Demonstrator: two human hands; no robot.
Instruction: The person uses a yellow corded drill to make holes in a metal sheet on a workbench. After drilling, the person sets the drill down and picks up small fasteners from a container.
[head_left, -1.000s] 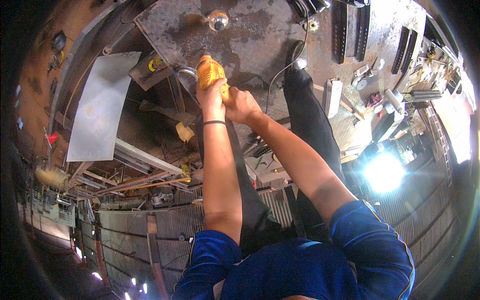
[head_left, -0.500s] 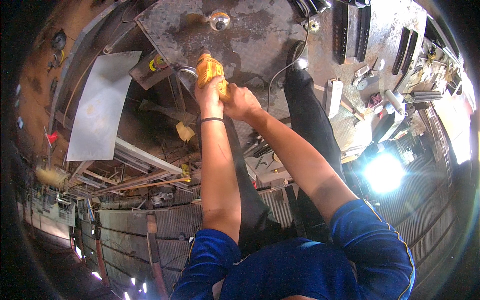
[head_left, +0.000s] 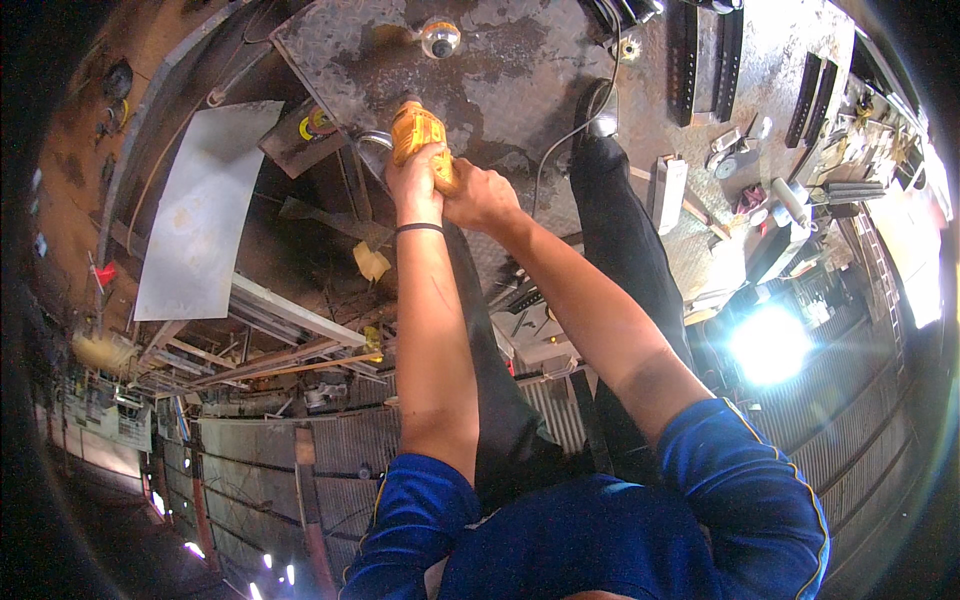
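Note:
A yellow power drill (head_left: 417, 132) is in both my hands above a dark, stained metal plate (head_left: 505, 75). Its nose points away from me, toward the plate; whether the bit touches the metal I cannot make out. My left hand (head_left: 416, 183) is wrapped round the drill's left side and rear. My right hand (head_left: 486, 199) is closed round its lower right part, close beside the left one. Beyond the drill's nose, a small rounded clear container (head_left: 440, 38) stands on the plate. My shoes (head_left: 603, 110) rest on the plate, the right one plainly seen.
A grey cable (head_left: 543, 165) curves down beside my right shoe. Perforated dark metal strips (head_left: 685, 75) lie at the far right, with an angle grinder (head_left: 728, 150) nearer. Left of the plate's edge stand a pale metal sheet (head_left: 205, 215) and a yellow tape measure (head_left: 316, 124).
Both hands and the drill have shifted very slightly away from me and to the left. My grip on the drill looks the same.

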